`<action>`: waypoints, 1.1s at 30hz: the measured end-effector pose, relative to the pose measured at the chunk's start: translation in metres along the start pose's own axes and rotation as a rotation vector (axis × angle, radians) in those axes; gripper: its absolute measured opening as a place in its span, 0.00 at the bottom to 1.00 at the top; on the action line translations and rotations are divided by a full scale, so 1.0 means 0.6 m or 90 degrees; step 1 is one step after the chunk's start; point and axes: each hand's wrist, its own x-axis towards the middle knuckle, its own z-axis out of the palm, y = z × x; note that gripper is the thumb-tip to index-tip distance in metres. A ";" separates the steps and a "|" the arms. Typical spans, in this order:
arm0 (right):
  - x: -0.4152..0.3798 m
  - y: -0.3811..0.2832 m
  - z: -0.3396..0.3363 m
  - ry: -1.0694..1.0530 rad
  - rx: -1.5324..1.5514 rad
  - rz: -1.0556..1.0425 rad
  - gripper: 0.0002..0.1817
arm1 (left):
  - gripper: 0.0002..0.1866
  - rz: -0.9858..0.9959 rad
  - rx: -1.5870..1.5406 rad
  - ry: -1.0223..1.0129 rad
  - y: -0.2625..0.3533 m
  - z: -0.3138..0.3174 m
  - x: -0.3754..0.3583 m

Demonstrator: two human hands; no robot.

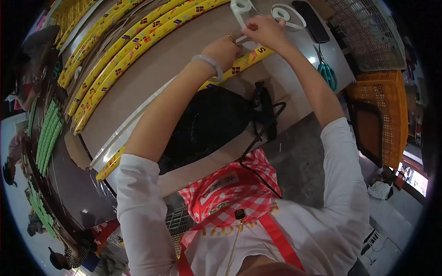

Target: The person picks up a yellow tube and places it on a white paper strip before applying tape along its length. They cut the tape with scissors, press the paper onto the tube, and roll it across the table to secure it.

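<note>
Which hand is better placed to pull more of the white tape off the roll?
Likely the right hand: it already pinches the white tape nearest the roll, while the left hand rests on the yellow hoop.

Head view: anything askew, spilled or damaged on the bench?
Nothing stands out. Both hands, left and right, work white tape at the end of a yellow hoop segment. Scissors lie flat; the other yellow hoops are stacked neatly.

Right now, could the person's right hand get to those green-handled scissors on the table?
Probably yes. The scissors lie in the open on the table, just beside the right forearm, with nothing on top of them. But the right hand is busy pinching white tape at the yellow hoop.
</note>
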 end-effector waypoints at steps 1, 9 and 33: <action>0.003 0.004 -0.002 0.001 0.000 0.000 0.18 | 0.12 0.001 0.001 0.001 0.002 -0.002 -0.001; 0.015 0.154 0.028 0.068 0.061 0.110 0.20 | 0.15 -0.038 -0.016 0.001 0.006 -0.009 -0.003; -0.077 0.081 -0.093 0.317 0.325 0.126 0.13 | 0.12 -0.061 -0.046 -0.063 0.002 -0.017 0.009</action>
